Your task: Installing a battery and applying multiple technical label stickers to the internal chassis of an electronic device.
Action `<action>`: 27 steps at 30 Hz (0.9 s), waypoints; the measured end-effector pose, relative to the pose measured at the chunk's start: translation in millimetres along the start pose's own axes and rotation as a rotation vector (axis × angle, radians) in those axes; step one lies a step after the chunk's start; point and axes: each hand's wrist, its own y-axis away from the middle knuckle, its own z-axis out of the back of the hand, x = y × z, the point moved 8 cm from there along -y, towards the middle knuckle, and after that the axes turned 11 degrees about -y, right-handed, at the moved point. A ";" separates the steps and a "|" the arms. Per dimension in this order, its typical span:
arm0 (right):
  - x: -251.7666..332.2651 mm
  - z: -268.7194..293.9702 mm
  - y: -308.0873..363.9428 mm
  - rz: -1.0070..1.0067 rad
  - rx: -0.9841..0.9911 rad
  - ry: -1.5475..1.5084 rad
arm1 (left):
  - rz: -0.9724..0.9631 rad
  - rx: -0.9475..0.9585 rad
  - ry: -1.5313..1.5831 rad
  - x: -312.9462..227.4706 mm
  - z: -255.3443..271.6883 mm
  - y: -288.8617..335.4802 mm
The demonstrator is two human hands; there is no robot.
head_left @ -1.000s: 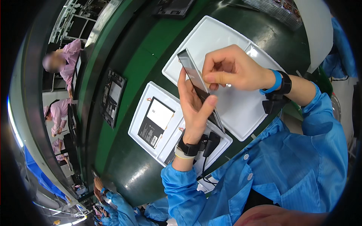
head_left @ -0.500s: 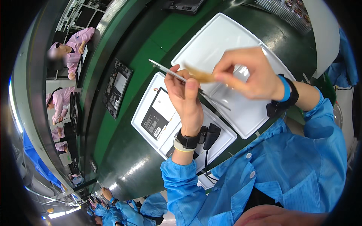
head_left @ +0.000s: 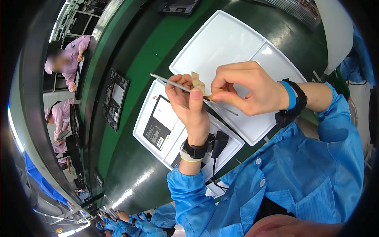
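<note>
My left hand (head_left: 189, 104) holds a thin, flat, silver-grey panel (head_left: 175, 83) edge-on, with the thumb on the near side and the fingers behind. Its exact kind cannot be made out from the edge. At its middle, my right hand (head_left: 242, 87) pinches the end of a tan strip (head_left: 198, 83) that looks like a peel-off backing. The strip stands bent beside my left thumb. Below the left hand, a flat black-and-white battery pack (head_left: 154, 132) lies in a white tray (head_left: 140, 128).
A larger white divided tray (head_left: 221, 39) lies beyond my hands. An opened laptop base (head_left: 115, 98) rests on the green conveyor (head_left: 138, 75), and another dark chassis (head_left: 177, 7) is farther along. A black wrist device (head_left: 220, 144) trails a cable. People in pink (head_left: 71, 59) work across the line.
My right hand has moved down and slightly left, close to the panel. The tan strip, blurred and stretched out before, is now bent upright. The held panel has shifted slightly left.
</note>
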 end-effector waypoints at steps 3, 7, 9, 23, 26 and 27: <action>-5.0 3.4 -1.1 -0.052 -0.035 0.017 | 0.016 -0.081 -0.038 7.9 5.4 1.9; -11.0 32.2 -4.4 0.066 -0.263 0.026 | 0.135 -0.227 0.263 -11.6 16.0 -4.6; -5.2 30.8 -4.2 0.078 -0.229 0.041 | 0.086 -0.267 0.204 -9.6 26.5 -7.8; 3.1 -8.4 3.0 0.223 0.102 0.105 | -0.138 -0.294 -0.012 -10.5 27.2 -7.4; 3.1 -12.3 2.0 0.153 0.134 0.079 | -0.127 -0.268 -0.004 -12.2 25.1 -6.5; 4.7 -13.9 1.6 0.143 0.139 0.074 | -0.117 -0.258 -0.007 -13.6 25.0 -6.2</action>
